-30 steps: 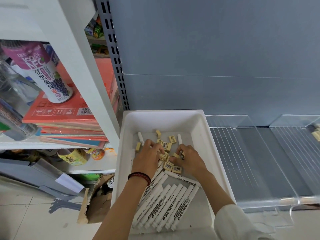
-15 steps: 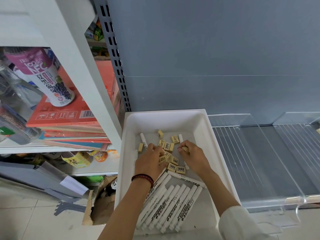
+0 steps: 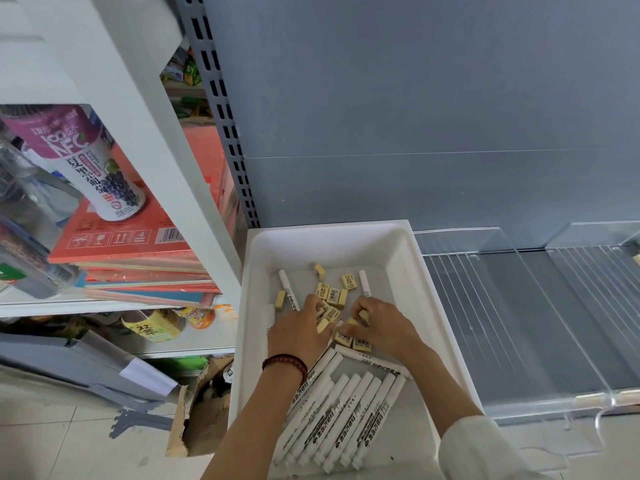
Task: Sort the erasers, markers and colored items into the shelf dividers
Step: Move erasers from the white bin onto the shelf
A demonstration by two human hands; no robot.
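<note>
my left hand (image 3: 298, 332) and right hand (image 3: 382, 327) are closing in on each other in the white bin (image 3: 408, 271), nearer than a second ago, both curling round erasers (image 3: 323, 325). more are lying just beyond my fingertips, and markers (image 3: 346, 420) under my wrists. i'm judging a handful nearly gathered for the dividers (image 3: 502, 306) off to my right

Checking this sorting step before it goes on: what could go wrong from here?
Both the left hand and right hand grip small erasers; some may drop on the way to the clear dividers. Loose markers lie among the erasers in the bin, so one might get scooped along.
</note>
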